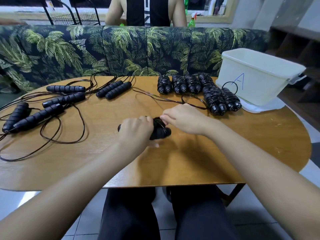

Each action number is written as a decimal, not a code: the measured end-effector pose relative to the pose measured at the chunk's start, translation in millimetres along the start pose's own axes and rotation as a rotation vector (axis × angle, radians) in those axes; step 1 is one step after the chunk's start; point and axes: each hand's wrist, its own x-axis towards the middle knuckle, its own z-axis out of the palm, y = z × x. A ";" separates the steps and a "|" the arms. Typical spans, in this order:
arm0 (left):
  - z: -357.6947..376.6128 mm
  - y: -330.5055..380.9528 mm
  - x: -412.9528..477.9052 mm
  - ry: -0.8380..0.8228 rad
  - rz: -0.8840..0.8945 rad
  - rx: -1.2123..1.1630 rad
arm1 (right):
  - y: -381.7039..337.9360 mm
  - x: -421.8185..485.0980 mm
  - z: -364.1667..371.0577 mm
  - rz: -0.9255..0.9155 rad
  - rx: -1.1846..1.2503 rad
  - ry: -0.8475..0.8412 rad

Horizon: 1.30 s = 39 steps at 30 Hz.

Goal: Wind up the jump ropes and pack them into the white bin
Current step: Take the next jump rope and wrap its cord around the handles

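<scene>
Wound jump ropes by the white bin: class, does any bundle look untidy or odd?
Yes. The black wound bundle nearest the white plastic bin has a loop of cord standing up loose, unlike the other wound bundles, which look tightly wrapped.

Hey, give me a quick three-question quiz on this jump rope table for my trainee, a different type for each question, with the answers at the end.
1. True or false: the wound ropes already lie inside the white bin.
2. What does the left hand grip while the right hand pinches the cord? A) a pair of handles B) a pair of scissors C) a towel
3. Fill in: the loose ropes lie on the ___ side of the table.
Key: 1 false, they lie on the table beside the bin. 2 A. 3 left.
</scene>
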 end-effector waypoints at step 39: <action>8.7 -2.5 6.7 0.008 -0.192 -0.215 | -28.5 -13.6 13.1 0.095 0.021 0.176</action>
